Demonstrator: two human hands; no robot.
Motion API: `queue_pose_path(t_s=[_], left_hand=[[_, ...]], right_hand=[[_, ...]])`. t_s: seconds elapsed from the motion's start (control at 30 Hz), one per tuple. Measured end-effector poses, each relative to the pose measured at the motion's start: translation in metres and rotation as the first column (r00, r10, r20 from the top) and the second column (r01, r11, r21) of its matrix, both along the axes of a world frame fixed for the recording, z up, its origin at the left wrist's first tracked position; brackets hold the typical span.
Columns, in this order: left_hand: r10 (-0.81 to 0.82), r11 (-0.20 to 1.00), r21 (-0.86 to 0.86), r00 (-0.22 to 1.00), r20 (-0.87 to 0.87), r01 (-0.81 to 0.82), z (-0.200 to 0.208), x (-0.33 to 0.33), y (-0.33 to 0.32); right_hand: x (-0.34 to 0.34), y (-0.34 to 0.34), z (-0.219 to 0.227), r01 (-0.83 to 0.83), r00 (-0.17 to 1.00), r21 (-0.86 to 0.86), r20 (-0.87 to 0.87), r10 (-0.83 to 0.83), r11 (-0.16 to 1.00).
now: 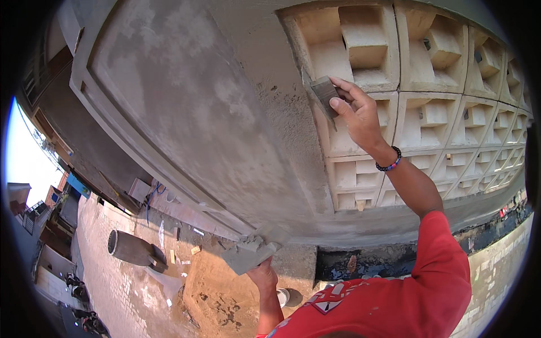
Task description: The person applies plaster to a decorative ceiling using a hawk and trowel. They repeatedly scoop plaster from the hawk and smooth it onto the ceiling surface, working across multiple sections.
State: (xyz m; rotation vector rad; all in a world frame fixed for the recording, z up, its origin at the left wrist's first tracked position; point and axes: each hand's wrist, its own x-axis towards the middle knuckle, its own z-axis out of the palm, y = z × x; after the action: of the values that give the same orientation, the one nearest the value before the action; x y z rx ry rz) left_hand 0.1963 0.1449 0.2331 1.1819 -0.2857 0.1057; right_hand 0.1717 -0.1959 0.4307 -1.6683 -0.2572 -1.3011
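Note:
My right hand [360,115] is raised to the wall with its fingers closed on a plastering trowel [324,94]. Its thin blade stands on edge where the rough grey plaster [287,112] meets the pale breeze blocks [366,50]. Low in front of me, my left hand [264,275] grips a flat grey mortar board [239,266] from below; its grip is partly hidden. A lump of wet mortar [251,243] sits on top of that board, close to the foot of the wall.
A raised moulding [121,127] frames the smoother wall panel [180,101]. Sand [217,293] is heaped on the ground below, near a dark barrel [132,248] lying on its side. A white bucket [283,296] stands beside my left arm. A dark wet gutter [366,262] follows the wall's foot.

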Motion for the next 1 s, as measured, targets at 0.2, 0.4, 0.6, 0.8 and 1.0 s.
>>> queue_pose_path(t_s=[0.2,0.4,0.6,0.8,1.0], left_hand=[[-0.041,0.998,-0.053,0.999,0.035,0.043,0.014,-0.005,-0.004],[-0.021,0.999,-0.043,0.999,0.047,0.023,0.009,-0.008,-0.003],[0.002,1.0,-0.028,0.999,0.033,-0.001,-0.003,-0.009,-0.004],[-0.041,0.999,0.021,0.997,0.07,0.04,0.006,-0.007,-0.014],[-0.065,0.997,0.043,0.996,0.062,0.063,0.012,-0.004,-0.018]], right_hand=[[0.017,-0.007,0.061,-0.187,0.961,0.176,0.235,0.143,0.966],[0.041,-0.015,0.085,-0.108,0.971,0.112,0.227,0.081,0.988],[0.039,0.002,0.058,0.006,0.995,0.165,0.094,-0.022,0.986],[0.023,0.015,-0.032,0.038,0.999,0.227,0.027,-0.046,0.973],[-0.024,0.008,-0.053,0.052,0.991,0.119,-0.128,-0.036,0.992]])
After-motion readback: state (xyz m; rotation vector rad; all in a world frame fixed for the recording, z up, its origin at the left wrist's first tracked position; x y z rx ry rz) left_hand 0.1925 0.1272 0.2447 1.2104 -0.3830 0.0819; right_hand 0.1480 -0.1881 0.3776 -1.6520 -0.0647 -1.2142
